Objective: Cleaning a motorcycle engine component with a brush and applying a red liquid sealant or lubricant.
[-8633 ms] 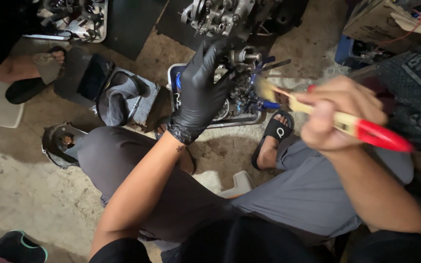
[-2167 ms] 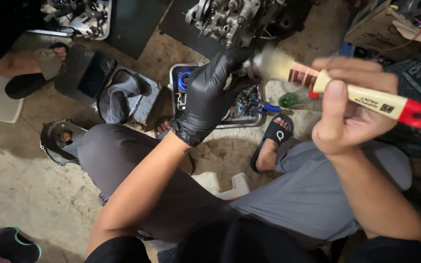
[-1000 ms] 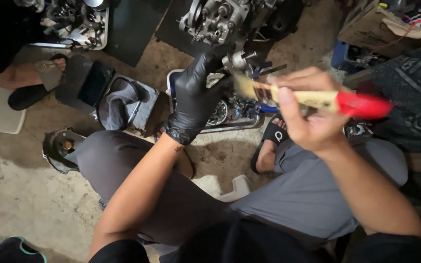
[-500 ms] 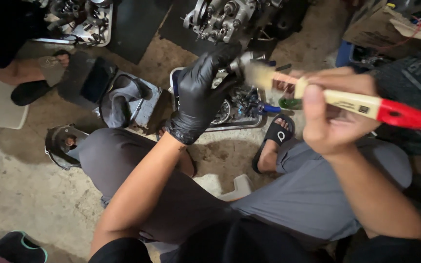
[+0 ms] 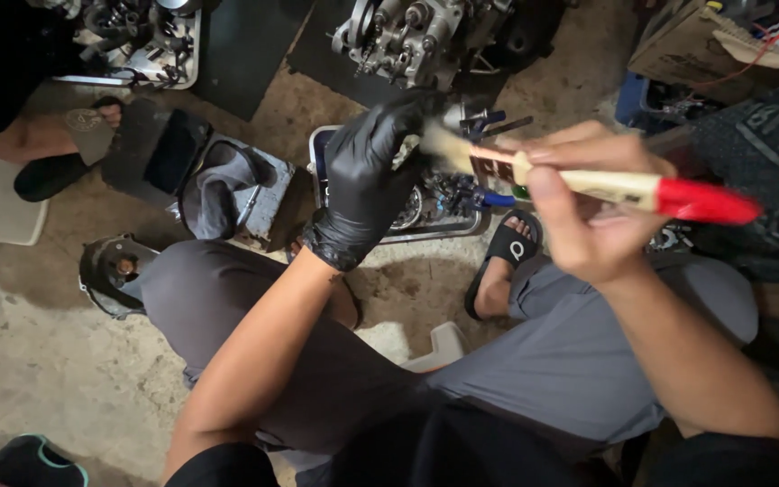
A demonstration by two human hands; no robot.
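Note:
My left hand (image 5: 367, 180), in a black glove, is closed around a small metal part (image 5: 405, 149) held above a metal tray (image 5: 322, 144). My right hand (image 5: 588, 207), bare, grips a paintbrush (image 5: 606, 185) with a pale wooden handle and a red end. Its bristles touch the part at my left fingertips. The part is mostly hidden by the glove and bristles. Behind my hands stands a grey engine block (image 5: 403, 41) on a dark mat.
The tray holds several tools and small parts. A grey open box (image 5: 227, 189) with a cloth lies to its left, a round metal cover (image 5: 114, 271) on the concrete floor. Another person's sandalled foot (image 5: 56, 149) is at far left. A cardboard box (image 5: 705, 45) sits top right.
The brush has swung back and forth over the part in my gloved hand. In the last half second the brush shifted slightly left and lower; my left hand stayed in place.

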